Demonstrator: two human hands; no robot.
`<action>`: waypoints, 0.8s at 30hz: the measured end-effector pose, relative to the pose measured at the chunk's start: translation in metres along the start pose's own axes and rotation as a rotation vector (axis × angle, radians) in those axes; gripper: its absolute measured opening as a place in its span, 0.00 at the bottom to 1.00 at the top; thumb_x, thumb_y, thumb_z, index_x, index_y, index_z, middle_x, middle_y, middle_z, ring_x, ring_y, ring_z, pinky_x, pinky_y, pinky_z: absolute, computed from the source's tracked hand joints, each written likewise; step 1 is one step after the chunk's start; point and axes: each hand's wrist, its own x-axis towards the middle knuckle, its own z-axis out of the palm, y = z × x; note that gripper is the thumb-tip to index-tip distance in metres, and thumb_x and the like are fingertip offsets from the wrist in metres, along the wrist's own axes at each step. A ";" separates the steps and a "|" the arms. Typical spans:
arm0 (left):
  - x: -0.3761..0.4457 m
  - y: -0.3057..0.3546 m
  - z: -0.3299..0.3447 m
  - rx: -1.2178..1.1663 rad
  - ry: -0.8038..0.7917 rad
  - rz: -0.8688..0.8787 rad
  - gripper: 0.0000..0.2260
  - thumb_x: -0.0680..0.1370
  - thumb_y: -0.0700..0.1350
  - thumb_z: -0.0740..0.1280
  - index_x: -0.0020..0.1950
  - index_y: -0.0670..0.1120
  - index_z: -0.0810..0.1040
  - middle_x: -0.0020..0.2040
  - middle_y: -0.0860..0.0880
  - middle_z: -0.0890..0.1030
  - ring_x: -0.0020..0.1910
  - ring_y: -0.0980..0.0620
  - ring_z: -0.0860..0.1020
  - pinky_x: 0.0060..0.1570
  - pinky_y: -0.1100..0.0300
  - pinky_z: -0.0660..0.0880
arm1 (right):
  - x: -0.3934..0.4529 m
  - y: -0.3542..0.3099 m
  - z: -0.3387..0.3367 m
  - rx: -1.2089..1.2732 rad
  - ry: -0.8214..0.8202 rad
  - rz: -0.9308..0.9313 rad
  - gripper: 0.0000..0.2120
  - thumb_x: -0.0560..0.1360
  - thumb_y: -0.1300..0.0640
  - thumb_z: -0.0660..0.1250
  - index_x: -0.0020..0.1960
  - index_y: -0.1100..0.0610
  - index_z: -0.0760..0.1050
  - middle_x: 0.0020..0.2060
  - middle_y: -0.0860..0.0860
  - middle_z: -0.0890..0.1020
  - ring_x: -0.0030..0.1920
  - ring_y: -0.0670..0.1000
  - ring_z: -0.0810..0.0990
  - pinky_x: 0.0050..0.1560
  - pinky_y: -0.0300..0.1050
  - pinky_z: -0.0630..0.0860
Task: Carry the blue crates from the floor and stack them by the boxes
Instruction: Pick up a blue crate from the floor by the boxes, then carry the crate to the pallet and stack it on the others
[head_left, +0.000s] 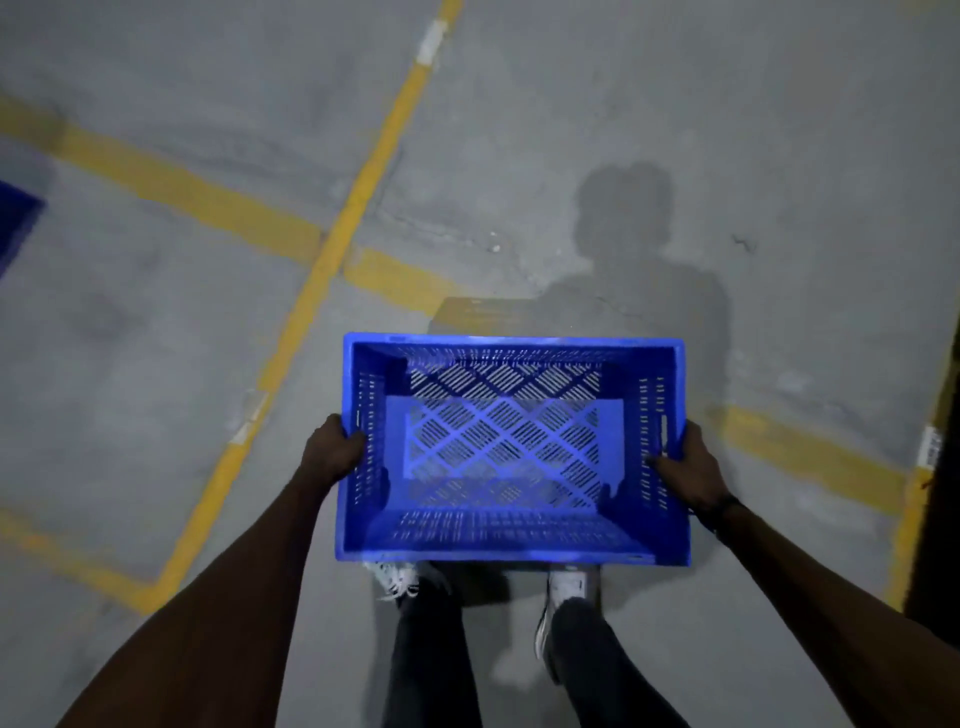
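An empty blue plastic crate (511, 540) with slotted walls and a lattice floor hangs level in front of me, above the concrete floor. My left hand (332, 447) grips its left short side at the handle slot. On the opposite short side my right hand (688, 467) holds the rim, fingers curled over into the crate. The boxes are out of view.
Part of another blue object (15, 218) shows at the left edge. Yellow painted lines (332, 244) cross the grey concrete floor. A dark upright edge (940, 467) stands at the far right. My feet in white shoes (566, 587) are just below the crate.
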 end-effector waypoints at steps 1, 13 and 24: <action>-0.017 0.003 -0.025 -0.005 0.005 0.009 0.33 0.68 0.58 0.58 0.65 0.39 0.70 0.61 0.36 0.78 0.58 0.37 0.79 0.58 0.44 0.76 | -0.018 -0.017 -0.005 -0.001 -0.007 -0.010 0.30 0.75 0.60 0.69 0.72 0.55 0.58 0.53 0.55 0.77 0.47 0.60 0.81 0.50 0.59 0.79; -0.178 -0.038 -0.322 -0.191 0.116 0.082 0.27 0.69 0.57 0.61 0.62 0.42 0.73 0.56 0.37 0.82 0.53 0.38 0.82 0.54 0.45 0.79 | -0.221 -0.272 -0.020 -0.083 -0.022 -0.249 0.31 0.74 0.60 0.71 0.72 0.55 0.61 0.62 0.61 0.78 0.52 0.62 0.80 0.58 0.62 0.77; -0.294 -0.201 -0.451 -0.529 0.363 -0.020 0.23 0.79 0.43 0.60 0.74 0.52 0.61 0.51 0.38 0.82 0.47 0.39 0.83 0.43 0.47 0.80 | -0.360 -0.543 0.063 -0.394 -0.039 -0.776 0.33 0.70 0.59 0.68 0.74 0.57 0.63 0.50 0.66 0.82 0.53 0.64 0.81 0.55 0.51 0.73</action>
